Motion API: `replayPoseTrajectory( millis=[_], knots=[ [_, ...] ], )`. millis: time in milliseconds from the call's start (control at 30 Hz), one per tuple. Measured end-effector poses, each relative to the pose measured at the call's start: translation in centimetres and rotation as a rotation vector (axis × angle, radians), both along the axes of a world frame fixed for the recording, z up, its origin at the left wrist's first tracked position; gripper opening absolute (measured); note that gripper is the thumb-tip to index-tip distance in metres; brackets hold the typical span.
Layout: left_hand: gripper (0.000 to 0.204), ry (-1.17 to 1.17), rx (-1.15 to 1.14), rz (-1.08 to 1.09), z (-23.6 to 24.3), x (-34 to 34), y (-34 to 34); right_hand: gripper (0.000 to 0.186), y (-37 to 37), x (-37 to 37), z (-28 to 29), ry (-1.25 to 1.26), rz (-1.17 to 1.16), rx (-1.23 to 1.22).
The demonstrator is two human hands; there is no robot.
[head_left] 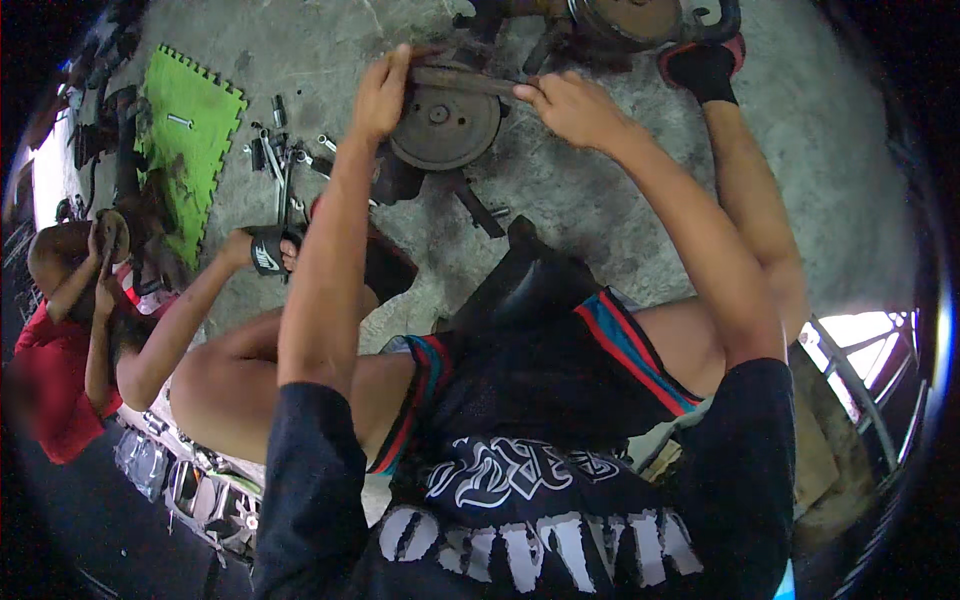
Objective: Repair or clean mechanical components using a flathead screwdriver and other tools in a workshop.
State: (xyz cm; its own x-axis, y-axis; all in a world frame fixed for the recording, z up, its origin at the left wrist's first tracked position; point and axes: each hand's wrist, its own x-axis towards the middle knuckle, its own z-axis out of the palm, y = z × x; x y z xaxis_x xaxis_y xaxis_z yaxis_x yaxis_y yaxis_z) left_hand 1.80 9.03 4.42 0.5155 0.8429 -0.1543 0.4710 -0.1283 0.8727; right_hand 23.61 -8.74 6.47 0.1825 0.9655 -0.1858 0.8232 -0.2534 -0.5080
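Observation:
Ahead of me a round, worn grey metal disc [450, 138] with a central bolt sits on a dark metal part. Across its far edge lies a long, flat brown strip [465, 80]; its exact kind I cannot make out. My left hand [382, 98] is closed at the strip's left end, thumb upward. At the other end, my right hand [578, 108] pinches the strip between thumb and fingers. A dark stub [478, 207] sticks out below the disc toward me.
Wrenches and sockets [285, 165] lie left of the disc. Beyond them is a green foam mat [190, 130] with one wrench [180, 121]. Another rusty round part [630, 18] stands at the far right, by my foot. A co-worker in red [60, 390] sits at left, handling a disc [115, 235].

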Motion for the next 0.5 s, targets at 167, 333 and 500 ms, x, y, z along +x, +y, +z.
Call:
replayPoseTrajectory(
  millis=[167,333,500],
  knots=[
    [0.066,0.041,0.285,-0.093,0.5,3.2,2.9,0.059,0.0,-0.6,1.3,-0.013,0.010,-0.191],
    [0.061,0.034,0.184,0.045,0.5,2.2,3.7,0.056,-1.7,-2.1,1.6,0.003,-0.036,-0.246],
    [0.051,-0.224,0.249,0.541,-0.2,-2.5,-5.5,0.052,-1.9,-2.2,-0.2,0.018,-0.094,-0.205]
  ],
)
